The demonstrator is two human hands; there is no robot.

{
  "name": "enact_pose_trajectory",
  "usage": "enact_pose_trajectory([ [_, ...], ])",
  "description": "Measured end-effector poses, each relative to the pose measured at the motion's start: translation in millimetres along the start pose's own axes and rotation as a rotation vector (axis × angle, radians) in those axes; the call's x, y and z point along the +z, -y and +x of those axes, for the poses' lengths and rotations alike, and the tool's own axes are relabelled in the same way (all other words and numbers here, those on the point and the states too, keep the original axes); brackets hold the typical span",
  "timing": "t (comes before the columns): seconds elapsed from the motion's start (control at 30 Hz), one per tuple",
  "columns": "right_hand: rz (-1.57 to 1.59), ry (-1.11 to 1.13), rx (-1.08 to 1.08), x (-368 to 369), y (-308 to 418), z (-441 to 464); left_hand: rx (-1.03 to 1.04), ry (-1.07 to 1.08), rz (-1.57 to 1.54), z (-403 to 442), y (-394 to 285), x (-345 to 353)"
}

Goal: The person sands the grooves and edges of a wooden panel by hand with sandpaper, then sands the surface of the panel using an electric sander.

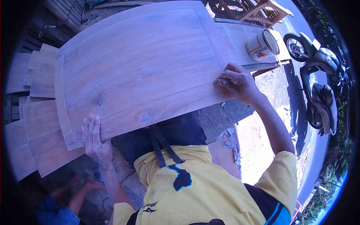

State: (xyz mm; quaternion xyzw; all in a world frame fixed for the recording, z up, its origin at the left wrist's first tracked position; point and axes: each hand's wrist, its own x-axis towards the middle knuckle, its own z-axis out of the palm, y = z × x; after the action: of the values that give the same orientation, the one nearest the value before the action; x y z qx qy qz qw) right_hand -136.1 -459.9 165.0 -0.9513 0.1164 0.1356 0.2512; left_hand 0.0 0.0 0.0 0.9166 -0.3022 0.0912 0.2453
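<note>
Before the person's waist, a wooden panel [138,56] lies beneath two hands.

From the head view, the left hand [95,142] has its fingers [91,125] straight and close together over the panel's near left corner; whether the thumb grips underneath, I cannot tell. At the near right edge, the right hand [242,84] is pinched shut around a small piece [221,81] (too little shows to say what it is). Should the left hand's steadying ease while the right presses or drags, the panel could swivel or slide, and a jolt might tip the can [258,47] on the table [233,39] beyond. Uneven pressure from that pinch could also mark the wood near the long groove.
</note>
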Motion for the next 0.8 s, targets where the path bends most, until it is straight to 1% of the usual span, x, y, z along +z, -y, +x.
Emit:
enact_pose_trajectory([
  [0.07, 0.008, -0.095, -0.208, 25.1, 28.2, 22.9, -0.017, -0.021, -0.013, 6.6, 4.8, 0.0],
  [0.1, 0.138, -0.358, -0.493, 88.5, 63.8, 103.0, 0.147, -0.132, 0.221, 66.0, 67.7, -47.8],
  [0.17, 0.118, -0.360, -0.668, 111.7, 96.8, 130.6, 0.153, -0.127, 0.230, 65.6, 73.0, -53.0],
  [0.23, 0.101, -0.393, -0.694, 109.7, 90.4, 127.4, 0.174, -0.125, 0.230, 67.7, 74.7, -50.9],
  [0.3, 0.000, -0.312, -0.546, 78.2, 60.7, 102.8, 0.162, -0.123, 0.245, 65.8, 78.1, -55.5],
  [0.37, -0.099, -0.325, -0.400, 58.4, 13.8, 82.0, 0.152, -0.110, 0.256, 67.8, 75.3, -57.9],
  [0.4, -0.105, -0.316, -0.419, 58.6, 14.0, 85.9, 0.132, -0.118, 0.262, 66.5, 73.7, -56.5],
  [0.47, 0.001, -0.394, -0.392, 65.6, 17.7, 82.7, 0.152, -0.132, 0.238, 68.8, 71.6, -56.1],
  [0.53, 0.105, -0.381, -0.483, 84.7, 58.1, 103.3, 0.156, -0.134, 0.242, 68.3, 74.3, -55.8],
  [0.57, 0.175, -0.339, -0.521, 95.4, 83.4, 116.8, 0.162, -0.130, 0.243, 67.9, 75.7, -55.2],
  [0.6, 0.178, -0.375, -0.643, 109.9, 106.7, 133.0, 0.179, -0.129, 0.244, 67.7, 76.1, -55.0],
  [0.67, 0.179, -0.456, -0.768, 139.0, 135.1, 158.7, 0.170, -0.130, 0.221, 67.8, 75.3, -54.4],
  [0.7, 0.174, -0.473, -0.756, 134.8, 129.3, 154.8, 0.189, -0.131, 0.215, 69.9, 76.5, -54.5],
  [0.77, 0.139, -0.408, -0.742, 123.0, 112.9, 142.9, 0.189, -0.129, 0.242, 67.4, 80.4, -53.9],
  [0.8, 0.051, -0.342, -0.644, 107.0, 92.4, 129.3, 0.183, -0.126, 0.235, 67.9, 78.9, -53.8],
])
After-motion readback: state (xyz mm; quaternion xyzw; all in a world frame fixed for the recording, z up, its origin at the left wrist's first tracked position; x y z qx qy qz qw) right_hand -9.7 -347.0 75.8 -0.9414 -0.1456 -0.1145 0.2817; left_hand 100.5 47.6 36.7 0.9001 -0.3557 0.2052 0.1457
